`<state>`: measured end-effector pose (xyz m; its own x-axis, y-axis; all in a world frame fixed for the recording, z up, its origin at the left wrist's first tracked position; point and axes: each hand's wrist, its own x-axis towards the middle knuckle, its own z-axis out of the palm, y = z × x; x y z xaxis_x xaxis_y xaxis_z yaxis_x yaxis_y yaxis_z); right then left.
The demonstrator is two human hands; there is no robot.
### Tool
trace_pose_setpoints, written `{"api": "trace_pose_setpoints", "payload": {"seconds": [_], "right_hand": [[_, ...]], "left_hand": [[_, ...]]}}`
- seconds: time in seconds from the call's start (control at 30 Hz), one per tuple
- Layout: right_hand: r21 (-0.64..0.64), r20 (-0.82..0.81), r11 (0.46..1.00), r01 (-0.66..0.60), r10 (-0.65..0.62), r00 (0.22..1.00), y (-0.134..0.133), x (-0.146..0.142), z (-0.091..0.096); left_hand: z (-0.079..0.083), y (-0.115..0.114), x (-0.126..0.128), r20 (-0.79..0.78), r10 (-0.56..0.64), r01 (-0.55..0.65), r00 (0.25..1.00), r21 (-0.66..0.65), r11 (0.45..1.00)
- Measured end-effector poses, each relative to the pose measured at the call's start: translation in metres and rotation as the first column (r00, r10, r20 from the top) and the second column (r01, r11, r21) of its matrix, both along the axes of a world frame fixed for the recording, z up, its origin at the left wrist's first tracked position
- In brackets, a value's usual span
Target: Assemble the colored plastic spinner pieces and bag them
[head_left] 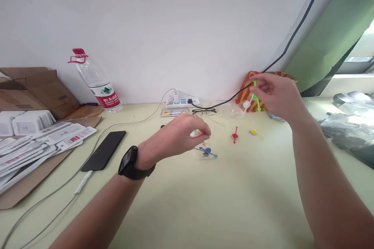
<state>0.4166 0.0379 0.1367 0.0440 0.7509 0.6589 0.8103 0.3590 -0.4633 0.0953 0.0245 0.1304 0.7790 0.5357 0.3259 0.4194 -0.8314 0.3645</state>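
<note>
My right hand (273,91) is raised toward the back right. Between its thumb and fingers it holds a bright green arrow-shaped piece (257,105), tip pointing down. A small white disc (246,104) shows beside that piece; whether they are joined I cannot tell. My left hand (184,134) hovers over the table, thumb and forefinger curled together in a pinch. What lies between those fingertips, if anything, is too small to make out. Just below them is a blue arrow piece (207,150) with a round middle. A red arrow piece (235,135) and a small yellow piece (253,132) lie farther right.
Along the wall stand a power strip (182,100), eyeglasses (204,112) and a red-and-yellow striped bag (244,94). On the left are a bottle (106,95), a phone (104,151) on a cable, white tags (52,138) and a cardboard box (41,89). Clear plastic bags (347,118) lie right.
</note>
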Motion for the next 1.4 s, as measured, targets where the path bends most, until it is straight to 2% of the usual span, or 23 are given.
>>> {"api": "trace_pose_setpoints", "payload": {"seconds": [0.03,0.1,0.27,0.43,0.63,0.73,0.87,1.0,1.2,1.33,1.4], "right_hand": [[0.108,-0.022,0.994,-0.009,0.011,1.000,-0.007,-0.014,0.007],[0.227,-0.018,0.972,-0.065,0.071,0.997,-0.021,-0.043,0.016],[0.313,0.151,0.929,-0.200,0.159,0.976,-0.040,-0.094,0.021],[0.289,0.309,0.920,-0.263,0.171,0.936,-0.043,-0.108,0.016],[0.348,0.288,0.908,-0.235,0.134,0.948,-0.053,-0.116,0.020],[0.310,0.307,0.922,-0.231,0.133,0.942,-0.056,-0.118,0.019],[0.139,0.347,0.952,-0.273,0.211,0.914,-0.054,-0.121,0.016],[0.004,0.310,0.946,-0.324,0.307,0.900,-0.053,-0.121,0.015],[-0.012,0.130,0.955,-0.296,0.295,0.947,-0.056,-0.113,0.021],[0.007,-0.006,0.946,-0.324,0.324,0.946,-0.053,-0.111,0.023],[-0.025,-0.033,0.945,-0.325,0.324,0.945,-0.051,-0.111,0.022]], "left_hand": [[-0.001,0.000,0.000,0.006,-0.014,0.013,1.000,0.003,1.000],[-0.002,0.001,0.002,0.021,-0.037,0.037,0.999,0.012,0.999],[-0.004,0.001,0.005,0.037,-0.044,0.043,0.998,0.024,0.999],[-0.004,0.000,0.006,0.042,-0.053,0.051,0.998,0.049,0.998],[-0.004,-0.001,0.005,0.039,-0.032,0.030,0.999,0.062,0.998],[-0.004,-0.002,0.005,0.033,-0.032,0.030,0.999,0.066,0.997],[-0.003,-0.001,0.006,0.021,-0.035,0.033,0.999,0.078,0.996],[-0.004,0.000,0.005,0.008,-0.027,0.026,1.000,0.086,0.996],[-0.003,0.000,0.004,0.002,-0.038,0.037,0.999,0.083,0.996],[-0.001,-0.001,0.004,0.007,-0.051,0.050,0.999,0.087,0.995],[0.000,-0.001,0.004,0.003,-0.055,0.054,0.998,0.091,0.994]]}}
